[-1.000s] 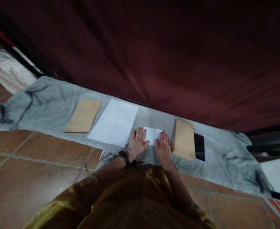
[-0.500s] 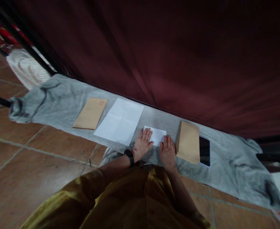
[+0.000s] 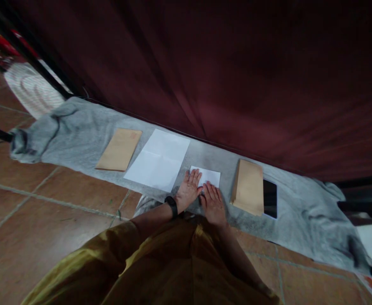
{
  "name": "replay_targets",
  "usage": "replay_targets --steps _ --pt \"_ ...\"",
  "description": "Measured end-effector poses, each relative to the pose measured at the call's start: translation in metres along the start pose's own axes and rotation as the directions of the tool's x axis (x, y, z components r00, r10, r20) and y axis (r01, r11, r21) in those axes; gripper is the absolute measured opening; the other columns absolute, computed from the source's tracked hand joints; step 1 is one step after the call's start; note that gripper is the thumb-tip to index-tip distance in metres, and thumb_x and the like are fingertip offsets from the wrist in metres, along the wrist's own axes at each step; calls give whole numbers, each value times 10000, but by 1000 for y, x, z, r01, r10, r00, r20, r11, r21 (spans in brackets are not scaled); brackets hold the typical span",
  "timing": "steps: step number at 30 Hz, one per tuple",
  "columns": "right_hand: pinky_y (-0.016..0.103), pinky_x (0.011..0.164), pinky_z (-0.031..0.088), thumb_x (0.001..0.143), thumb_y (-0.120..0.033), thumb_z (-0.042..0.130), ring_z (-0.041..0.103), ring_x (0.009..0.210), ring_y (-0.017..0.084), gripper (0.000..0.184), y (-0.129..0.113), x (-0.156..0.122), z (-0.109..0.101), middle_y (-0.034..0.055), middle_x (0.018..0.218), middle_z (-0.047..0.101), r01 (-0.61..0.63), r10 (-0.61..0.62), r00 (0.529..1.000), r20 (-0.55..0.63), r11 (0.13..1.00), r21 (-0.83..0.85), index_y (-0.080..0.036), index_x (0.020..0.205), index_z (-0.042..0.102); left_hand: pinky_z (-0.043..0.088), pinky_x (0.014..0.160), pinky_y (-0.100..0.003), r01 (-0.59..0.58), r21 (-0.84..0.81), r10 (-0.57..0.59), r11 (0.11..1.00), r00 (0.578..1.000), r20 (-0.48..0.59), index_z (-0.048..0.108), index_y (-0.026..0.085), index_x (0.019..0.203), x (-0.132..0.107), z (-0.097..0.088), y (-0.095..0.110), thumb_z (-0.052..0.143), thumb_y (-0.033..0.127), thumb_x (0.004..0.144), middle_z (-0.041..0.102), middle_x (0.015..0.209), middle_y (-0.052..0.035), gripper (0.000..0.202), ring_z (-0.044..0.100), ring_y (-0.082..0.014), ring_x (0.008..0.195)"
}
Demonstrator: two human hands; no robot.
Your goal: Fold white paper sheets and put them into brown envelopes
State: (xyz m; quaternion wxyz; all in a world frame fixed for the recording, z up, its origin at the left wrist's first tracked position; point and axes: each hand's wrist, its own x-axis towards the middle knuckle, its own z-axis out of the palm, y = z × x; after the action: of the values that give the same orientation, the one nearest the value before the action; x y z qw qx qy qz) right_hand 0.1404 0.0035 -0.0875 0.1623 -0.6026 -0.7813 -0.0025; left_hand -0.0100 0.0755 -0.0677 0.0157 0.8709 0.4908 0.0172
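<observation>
Head view: left hand (image 3: 188,191) flat, fingers extended, on left part of small white paper (image 3: 210,176); right hand (image 3: 213,204) likewise flat, fingertips over near edge. Neither hand grips anything. Paper lies on grey cloth (image 3: 303,212), between large white sheet (image 3: 160,159) and thick brown envelope stack (image 3: 249,186). Progress, judged: small paper appears folded, pressing under way; large sheet lies open, creased. Brown envelope (image 3: 119,149) at left: reddish mark (image 3: 135,136), illegible. Phone (image 3: 270,199): no readable brand.
</observation>
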Motion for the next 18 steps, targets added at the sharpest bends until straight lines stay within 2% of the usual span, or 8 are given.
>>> replay_targets --steps 9,18 --pt "469 1212 327 1077 -368 367 416 1473 271 592 4 -17 1 175 1583 438 -39 34 996 -80 997 -65 -86 1594 314 216 1267 -497 -32 -88 23 996 994 -105 322 41 1575 -9 10 -15 340 410 1044 278 1661 -183 647 213 -285 1564" --pt "471 1212 349 1065 -396 410 408 1479 288 632 9 -25 -3 181 1595 417 -72 69 996 -49 996 -52 -86 1603 292 252 1258 -515 -51 -97 37 994 990 -139 356 57 1564 -20 6 -23 394 413 1034 318 1643 -195 640 257 -295 1552"
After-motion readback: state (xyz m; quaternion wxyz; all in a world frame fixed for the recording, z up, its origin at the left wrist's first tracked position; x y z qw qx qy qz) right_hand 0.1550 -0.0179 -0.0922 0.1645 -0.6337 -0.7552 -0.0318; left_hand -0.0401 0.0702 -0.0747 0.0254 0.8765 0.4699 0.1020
